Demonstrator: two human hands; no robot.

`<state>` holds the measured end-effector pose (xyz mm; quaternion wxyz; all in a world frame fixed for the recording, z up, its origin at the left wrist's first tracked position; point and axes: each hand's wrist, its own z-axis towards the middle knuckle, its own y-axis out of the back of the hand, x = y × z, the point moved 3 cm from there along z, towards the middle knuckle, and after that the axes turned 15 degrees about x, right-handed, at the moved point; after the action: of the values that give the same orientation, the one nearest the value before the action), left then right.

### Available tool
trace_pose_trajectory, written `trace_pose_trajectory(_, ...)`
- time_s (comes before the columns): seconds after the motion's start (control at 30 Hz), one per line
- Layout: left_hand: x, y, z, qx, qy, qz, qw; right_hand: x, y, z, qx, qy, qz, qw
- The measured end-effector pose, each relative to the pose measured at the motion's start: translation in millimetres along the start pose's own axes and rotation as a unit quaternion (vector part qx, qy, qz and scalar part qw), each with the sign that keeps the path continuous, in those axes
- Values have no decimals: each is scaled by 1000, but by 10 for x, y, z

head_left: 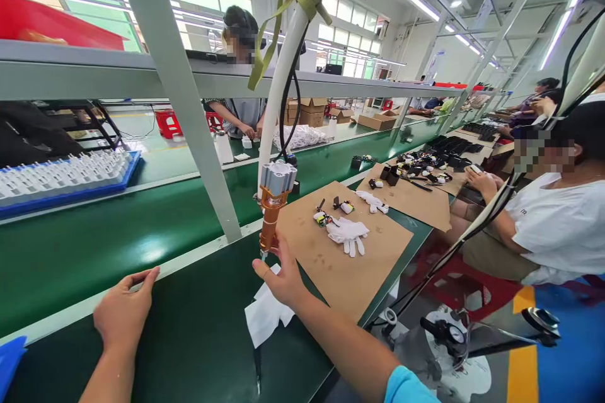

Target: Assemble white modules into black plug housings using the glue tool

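Observation:
My left hand (125, 308) is at the pale rail along the back of the dark green bench, its fingers curled and thumb and index tips together. Anything between them is too small to make out. My right hand (283, 274) reaches to the lower end of a hanging dispensing valve (270, 214) with a copper-coloured body and silver cylinder on top. Its thumb stretches out beside the thin nozzle, and its fingers rise close along the valve's right side; whether they touch is unclear. Below that hand a white cloth (265, 321) lies on the bench (203, 334), with a thin dark tool (258, 368) beneath.
Brown cardboard (326, 271) at right bears small circuit boards (324, 219) and white gloves (347, 233). A green conveyor (142, 245) runs behind the bench. A slanted grey post (189, 107) and white pole (274, 94) stand close. A co-worker (558, 214) sits at right, another (241, 113) opposite.

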<state>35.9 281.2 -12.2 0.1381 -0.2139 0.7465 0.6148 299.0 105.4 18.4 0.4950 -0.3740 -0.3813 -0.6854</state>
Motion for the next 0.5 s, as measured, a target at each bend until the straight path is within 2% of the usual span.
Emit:
trace_pose_trajectory(0.17,-43,42,-55,-4,6,1,1000,4,-16,-1,4,1,-3,1000)
trace_pose_trajectory(0.4,-14,3,13,0,-28,28,999,-5,-30,-13,9,2,7,1000)
trace_pose_trajectory(0.5,-10,-5,31,-18,-44,51,998,6,-29,-19,14,-3,2,1000)
